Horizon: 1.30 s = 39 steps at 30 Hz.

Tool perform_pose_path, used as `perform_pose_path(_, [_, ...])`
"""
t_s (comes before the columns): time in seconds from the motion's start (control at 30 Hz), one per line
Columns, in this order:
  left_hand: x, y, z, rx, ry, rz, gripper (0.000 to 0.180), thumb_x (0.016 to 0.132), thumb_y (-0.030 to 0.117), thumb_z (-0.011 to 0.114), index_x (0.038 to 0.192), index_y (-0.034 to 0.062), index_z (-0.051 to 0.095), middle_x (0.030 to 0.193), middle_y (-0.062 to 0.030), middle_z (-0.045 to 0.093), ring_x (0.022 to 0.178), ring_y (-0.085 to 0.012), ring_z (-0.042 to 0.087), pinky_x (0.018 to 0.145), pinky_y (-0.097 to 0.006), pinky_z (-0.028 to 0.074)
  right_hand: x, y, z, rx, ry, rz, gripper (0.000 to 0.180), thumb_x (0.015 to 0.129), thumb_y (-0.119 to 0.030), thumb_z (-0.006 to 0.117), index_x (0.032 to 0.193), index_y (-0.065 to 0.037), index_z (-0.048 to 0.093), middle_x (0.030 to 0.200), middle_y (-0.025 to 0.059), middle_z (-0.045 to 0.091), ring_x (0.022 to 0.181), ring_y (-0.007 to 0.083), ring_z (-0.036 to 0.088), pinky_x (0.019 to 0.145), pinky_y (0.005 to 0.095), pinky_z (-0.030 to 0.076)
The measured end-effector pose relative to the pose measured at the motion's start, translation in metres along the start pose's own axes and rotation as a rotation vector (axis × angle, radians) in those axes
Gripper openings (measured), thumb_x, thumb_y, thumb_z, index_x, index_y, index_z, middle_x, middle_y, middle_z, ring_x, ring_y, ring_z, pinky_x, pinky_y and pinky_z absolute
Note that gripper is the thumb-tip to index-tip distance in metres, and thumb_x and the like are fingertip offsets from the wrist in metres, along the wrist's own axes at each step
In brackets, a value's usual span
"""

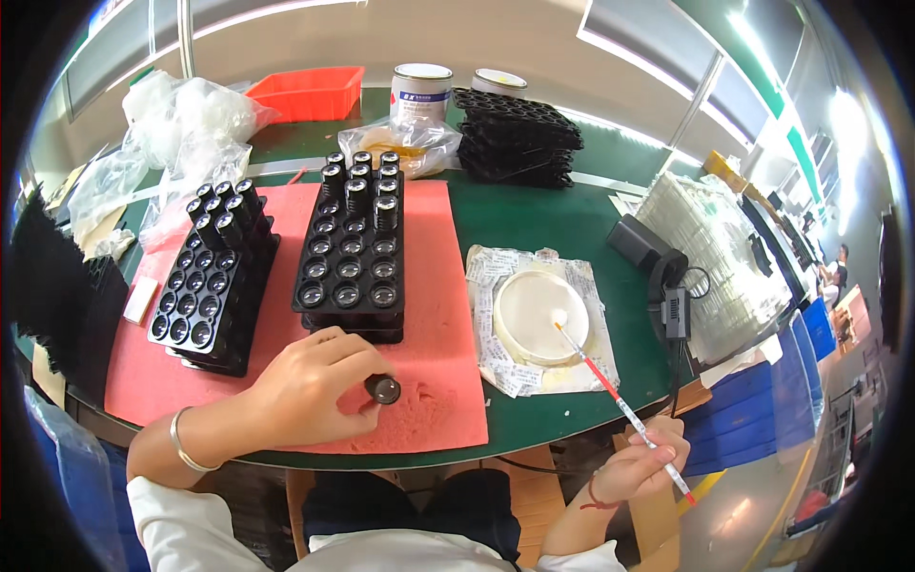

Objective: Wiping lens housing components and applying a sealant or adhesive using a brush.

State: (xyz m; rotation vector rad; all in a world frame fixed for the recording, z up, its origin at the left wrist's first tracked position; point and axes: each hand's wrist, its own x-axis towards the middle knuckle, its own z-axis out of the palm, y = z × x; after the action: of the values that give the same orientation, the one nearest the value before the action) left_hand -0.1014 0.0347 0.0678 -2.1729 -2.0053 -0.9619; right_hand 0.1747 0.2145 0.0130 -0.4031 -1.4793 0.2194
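Note:
My left hand (319,389) pinches a small black cylinder (384,390), likely a lens barrel, over the pink mat (419,329). In my right hand (640,465) is a thin brush (620,404) with a red-and-white patterned handle. Its tip rests at the white spot inside a round white dish (529,319). That dish sits on a square of printed paper (493,375). Just beyond my left hand stands a black tray (350,246) holding rows of lens barrels, several standing taller at its far end. A second such black tray (195,281) is to its left, slightly angled.
Behind are a red bin (305,93), a metal can (421,92), a plastic bag with amber contents (410,153) and stacked black trays (519,138). Clear plastic bags (191,114) fill the far left. On the right lie a black device (658,257) and stacked clear trays (710,267).

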Motion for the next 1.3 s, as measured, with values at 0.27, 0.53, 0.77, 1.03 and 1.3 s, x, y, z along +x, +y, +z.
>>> perform_pose_path(0.27, [-0.008,-0.009,0.012,-0.251,-0.017,-0.085,0.031,0.065,0.009,0.072,0.095,0.0057,0.064,0.084,-0.0082,0.062,0.076,-0.0246,0.06,0.07,-0.033,0.05,0.001,-0.014,0.012,-0.046,-0.074,0.043,0.027,0.093,-0.021,0.039,0.072,-0.005,0.044,0.055,0.0024,0.037,0.055,0.0151,0.035,0.055,0.0301,0.028])
perform_pose_path(0.53, [-0.009,-0.003,0.001,-0.806,-0.147,-0.601,0.029,0.078,0.017,0.07,0.101,0.0005,0.063,0.086,-0.0051,0.066,0.078,-0.01,0.062,0.071,-0.025,0.05,-0.004,-0.028,0.036,0.403,0.171,0.413,0.037,0.098,-0.032,0.034,0.069,-0.01,0.036,0.059,-0.0009,0.028,0.055,0.0095,0.028,0.053,0.0252,0.023])
perform_pose_path(0.77, [-0.01,-0.014,0.008,-1.087,-0.067,-0.632,0.028,0.081,0.021,0.07,0.095,-0.003,0.062,0.086,-0.004,0.064,0.082,-0.008,0.058,0.077,-0.024,0.048,-0.011,-0.042,0.045,0.823,0.131,0.579,0.031,0.099,-0.031,0.035,0.076,-0.01,0.038,0.058,-0.0024,0.031,0.052,0.006,0.027,0.051,0.0224,0.024])
perform_pose_path(1.03, [-0.014,-0.016,0.013,-1.061,-0.052,-0.627,0.029,0.08,0.024,0.071,0.089,-0.002,0.062,0.079,-0.0016,0.061,0.077,-0.0062,0.055,0.074,-0.022,0.047,-0.018,-0.041,0.048,0.825,-0.07,0.504,0.03,0.098,-0.031,0.037,0.078,-0.01,0.04,0.061,-0.0022,0.028,0.057,0.0081,0.026,0.053,0.0216,0.024])
perform_pose_path(1.3, [-0.013,-0.014,0.009,-1.079,-0.072,-0.61,0.029,0.082,0.024,0.07,0.094,-0.0019,0.063,0.085,-0.0031,0.063,0.081,-0.0074,0.057,0.077,-0.023,0.047,-0.023,-0.036,0.048,0.707,-0.029,0.508,0.031,0.098,-0.034,0.038,0.077,-0.01,0.036,0.06,-0.0005,0.028,0.056,0.0095,0.027,0.051,0.0245,0.021])
